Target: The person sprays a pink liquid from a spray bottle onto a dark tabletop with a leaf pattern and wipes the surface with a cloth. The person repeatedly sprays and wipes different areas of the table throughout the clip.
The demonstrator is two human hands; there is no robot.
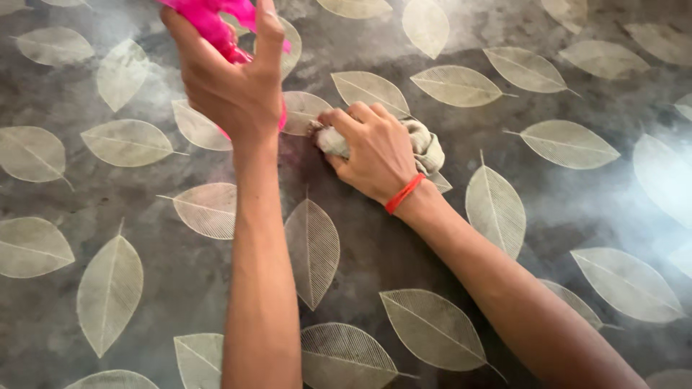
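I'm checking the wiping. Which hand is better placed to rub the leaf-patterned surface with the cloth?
Likely the right hand: it presses the crumpled beige cloth onto the surface. The left hand holds a pink thing raised.

Two hands are in view: the left hand and the right hand. There is one bright pink object, gripped by the left hand (its top runs out of the picture, so its kind cannot be told). There is one crumpled beige cloth, bunched under the right hand. One thin red band circles the right wrist. All of this sits over one grey worktop printed with pale skeleton leaves; roughly thirty leaves show, several cut off at the picture's edges or partly hidden by the arms.
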